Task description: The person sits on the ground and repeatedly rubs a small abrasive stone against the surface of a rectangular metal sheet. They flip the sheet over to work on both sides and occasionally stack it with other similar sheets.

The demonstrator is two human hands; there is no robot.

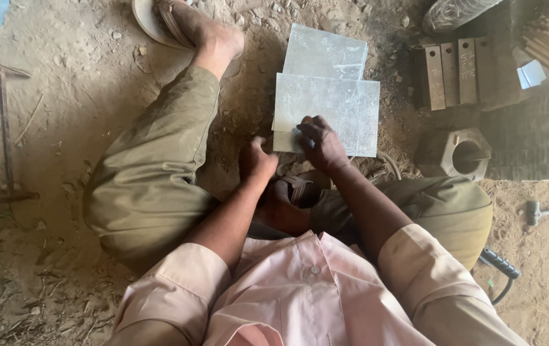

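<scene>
Item: grey metal sheet (pixel 335 109) on dirt floor (pixel 63 96). Right hand (pixel 321 142), grip clamped at its near edge; left hand (pixel 256 160) fisted, empty. Advice: press flat, steady.

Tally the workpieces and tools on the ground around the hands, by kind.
Flat metal sheets: 2, overlapping; the right hand rests on the near one
Grooved metal blocks: 3, side by side
Hexagonal block with a round hole: 1
Hammer: 1
Total: 7
The left hand hovers beside the near sheet.
</scene>
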